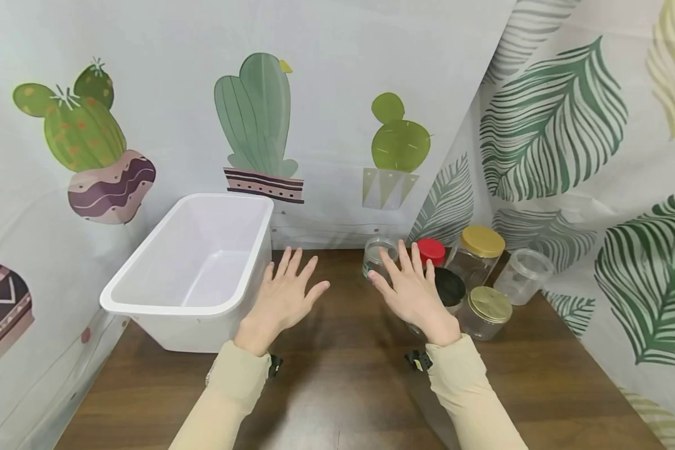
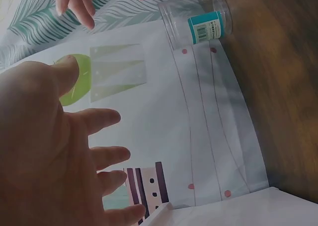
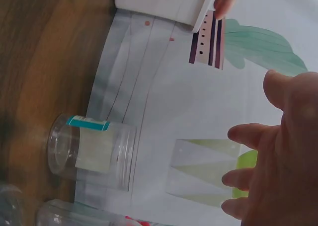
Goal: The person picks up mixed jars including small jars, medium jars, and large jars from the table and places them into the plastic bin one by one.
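My left hand (image 1: 281, 300) is held palm down with its fingers spread, just right of a white plastic tub (image 1: 120, 294), and holds nothing. My right hand (image 1: 413, 294), also spread and holding nothing, hovers in front of a group of clear jars. Behind its fingers stands a lidless clear jar (image 3: 94, 149) with a teal-edged label. Nearby are a jar with a red lid (image 1: 430, 250), one with a black lid (image 1: 449, 287) partly hidden by my hand, a tall jar with a yellow lid (image 1: 482, 242), a gold-lidded jar (image 1: 489, 306) and another open jar (image 1: 523, 275).
The brown wooden table (image 1: 337, 387) runs up to a white cloth (image 1: 337, 75) printed with cacti. A leaf-patterned cloth (image 1: 568, 156) hangs along the right side, close behind the jars. The tub stands at the table's left, against the cloth.
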Demonstrator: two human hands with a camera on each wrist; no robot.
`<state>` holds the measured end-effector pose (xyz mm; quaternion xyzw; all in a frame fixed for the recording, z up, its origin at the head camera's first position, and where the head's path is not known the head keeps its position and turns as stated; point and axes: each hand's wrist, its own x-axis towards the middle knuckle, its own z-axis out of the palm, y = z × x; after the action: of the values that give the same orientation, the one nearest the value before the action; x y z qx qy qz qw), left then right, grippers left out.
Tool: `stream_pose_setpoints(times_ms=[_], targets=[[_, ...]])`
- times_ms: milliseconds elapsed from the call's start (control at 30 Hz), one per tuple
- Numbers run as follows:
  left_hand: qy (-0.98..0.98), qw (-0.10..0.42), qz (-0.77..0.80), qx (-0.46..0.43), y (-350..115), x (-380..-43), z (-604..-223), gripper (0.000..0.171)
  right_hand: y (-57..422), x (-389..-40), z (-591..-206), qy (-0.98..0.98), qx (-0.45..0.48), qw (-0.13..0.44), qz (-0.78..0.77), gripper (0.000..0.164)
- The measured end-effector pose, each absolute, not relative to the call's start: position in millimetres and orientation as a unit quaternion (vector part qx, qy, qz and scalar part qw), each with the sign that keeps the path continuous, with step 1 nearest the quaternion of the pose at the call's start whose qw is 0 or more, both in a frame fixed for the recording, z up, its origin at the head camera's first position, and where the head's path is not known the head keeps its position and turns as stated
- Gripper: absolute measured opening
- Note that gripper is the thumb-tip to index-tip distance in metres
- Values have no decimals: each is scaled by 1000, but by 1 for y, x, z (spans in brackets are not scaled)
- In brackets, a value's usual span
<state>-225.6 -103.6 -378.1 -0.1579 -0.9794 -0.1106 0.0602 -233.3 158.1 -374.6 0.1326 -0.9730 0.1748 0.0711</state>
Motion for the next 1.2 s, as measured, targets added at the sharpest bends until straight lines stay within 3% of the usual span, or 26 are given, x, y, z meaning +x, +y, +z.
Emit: stream_pose_setpoints(times_ms=[633, 1200], targets=[[-962, 81, -121, -230, -118, -199, -361, 57, 183, -227, -357, -963, 166, 76, 198, 66], [-942, 153, -163, -252, -153, -177, -354, 45, 236, -223, -364, -946, 184, 121, 239, 57]])
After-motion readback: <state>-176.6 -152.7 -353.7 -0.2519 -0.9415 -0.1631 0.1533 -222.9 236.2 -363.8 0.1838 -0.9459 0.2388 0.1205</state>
